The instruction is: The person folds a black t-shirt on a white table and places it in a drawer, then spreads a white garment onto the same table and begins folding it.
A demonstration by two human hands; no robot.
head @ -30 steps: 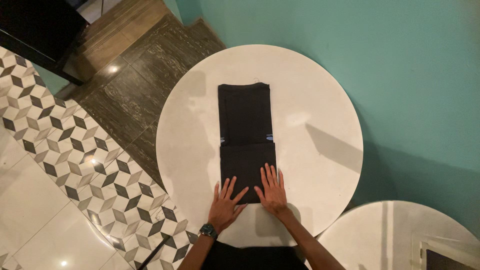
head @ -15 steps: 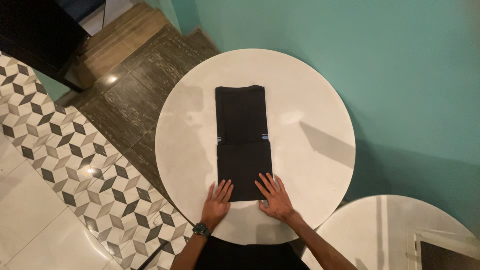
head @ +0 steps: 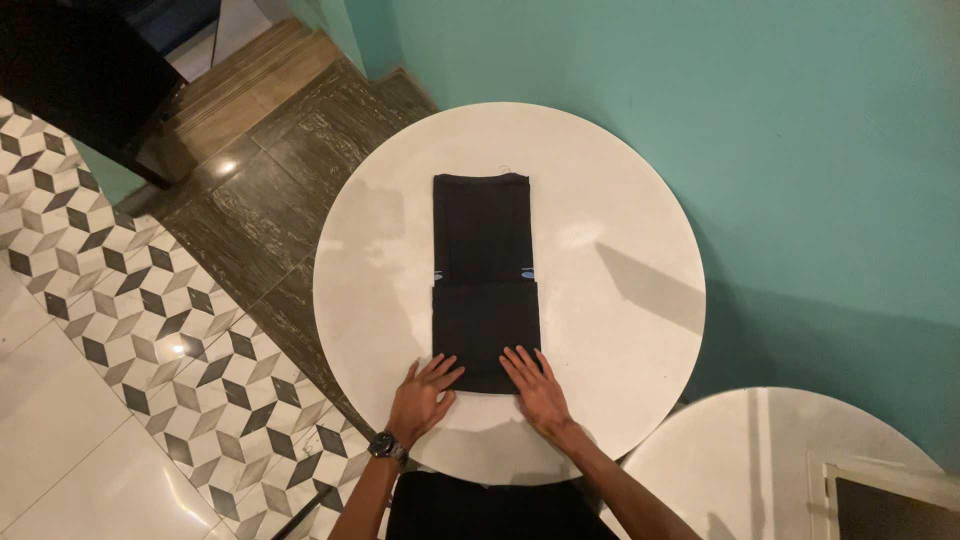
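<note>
While both hands lie flat with fingers spread, left hand (head: 420,394) and right hand (head: 536,389) press the near edge of the folded black cloth (head: 484,280) on the round white counter (head: 620,330), grasping nothing.

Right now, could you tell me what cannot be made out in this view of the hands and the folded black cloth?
Head view only:
- Near edge of the black cloth: covered by the left hand and right hand.
- Whether the fingers grip that edge or only lie on it: not visible.
- Small blue marks on the cloth: too small.
- Second table: cut off by the frame's bottom edge.
</note>
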